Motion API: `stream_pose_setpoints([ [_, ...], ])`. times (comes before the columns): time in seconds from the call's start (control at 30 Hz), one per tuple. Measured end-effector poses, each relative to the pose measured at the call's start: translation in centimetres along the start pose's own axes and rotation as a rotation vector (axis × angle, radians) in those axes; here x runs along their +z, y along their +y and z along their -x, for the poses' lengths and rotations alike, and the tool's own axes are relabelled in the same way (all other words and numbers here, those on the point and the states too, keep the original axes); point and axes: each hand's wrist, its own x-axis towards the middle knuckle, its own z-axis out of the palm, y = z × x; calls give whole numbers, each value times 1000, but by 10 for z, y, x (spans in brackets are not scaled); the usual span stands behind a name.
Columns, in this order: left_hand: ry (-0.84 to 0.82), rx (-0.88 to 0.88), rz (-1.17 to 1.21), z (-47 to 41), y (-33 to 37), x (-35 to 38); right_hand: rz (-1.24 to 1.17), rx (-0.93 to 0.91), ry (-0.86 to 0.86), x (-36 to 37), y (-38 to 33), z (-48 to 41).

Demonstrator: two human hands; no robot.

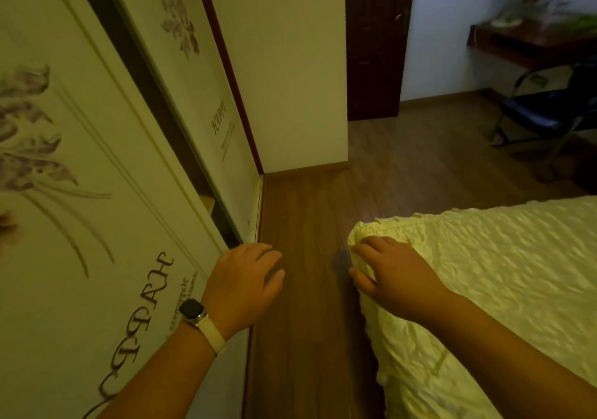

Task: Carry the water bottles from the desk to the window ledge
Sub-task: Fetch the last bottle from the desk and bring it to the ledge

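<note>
Bare wooden floor [310, 257] runs as a narrow lane up the middle of the frame, edged by the flowered wardrobe doors [97, 176] at left and the yellow bed [484, 273] at lower right, widening toward the dark door [376, 44]. Both hands are empty: the left hand [245, 284], watch [193, 311] on its wrist, hangs with fingers loosely curled, while the right hand [392, 273] spreads open over the bed's corner, perhaps touching it. Bottles cannot be made out; the counter [517, 44] at upper right is dim, blurred and cut off.
</note>
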Motion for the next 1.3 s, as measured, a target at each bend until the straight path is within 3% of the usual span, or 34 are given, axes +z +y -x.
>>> stream_pose_setpoints([
  [0.37, -8, 28, 60, -136, -46, 37, -8, 35, 86, 7, 50, -117],
  [0.9, 15, 222, 169, -431, -212, 87, 157, 234, 151, 11, 92, -394],
  [1.3, -50, 302, 147, -592, -263, 130, 113, 321, 74, 40, 169, -544],
])
